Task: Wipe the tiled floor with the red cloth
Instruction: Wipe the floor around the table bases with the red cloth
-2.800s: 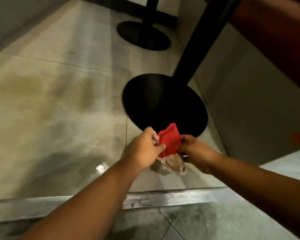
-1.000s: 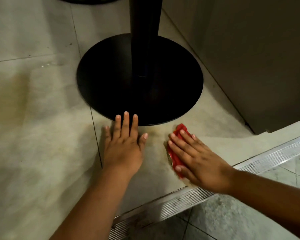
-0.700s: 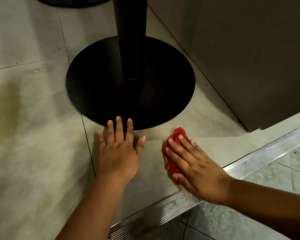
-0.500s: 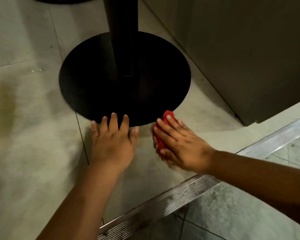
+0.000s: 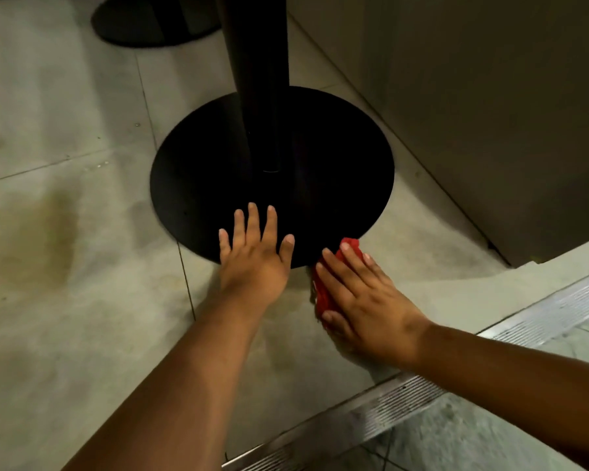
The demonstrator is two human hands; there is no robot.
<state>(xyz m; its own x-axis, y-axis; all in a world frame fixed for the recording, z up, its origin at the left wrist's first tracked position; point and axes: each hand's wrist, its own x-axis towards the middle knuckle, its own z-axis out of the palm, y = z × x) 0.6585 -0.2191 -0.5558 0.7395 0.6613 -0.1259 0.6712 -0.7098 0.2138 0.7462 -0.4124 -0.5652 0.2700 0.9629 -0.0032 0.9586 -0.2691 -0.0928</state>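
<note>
Right hand flat on the cloth, fingers straight and spread, pressing the red wad onto the floor rather than gripping it, likely so the whole palm puts weight into the wipe. Cloth bunched small under the palm, red showing only past the fingertips and along the thumb side, tucked against the near edge of the black base, probably to work the grime along that rim. Left hand open too, palm down, fingers spread with tips lying over the base's near edge, heel on the tile: a brace, by the look of it, taking body weight while leaning in low. Metal strip just behind both wrists. Yellowish stain well off towards the floor's left edge, not yet reached.
</note>
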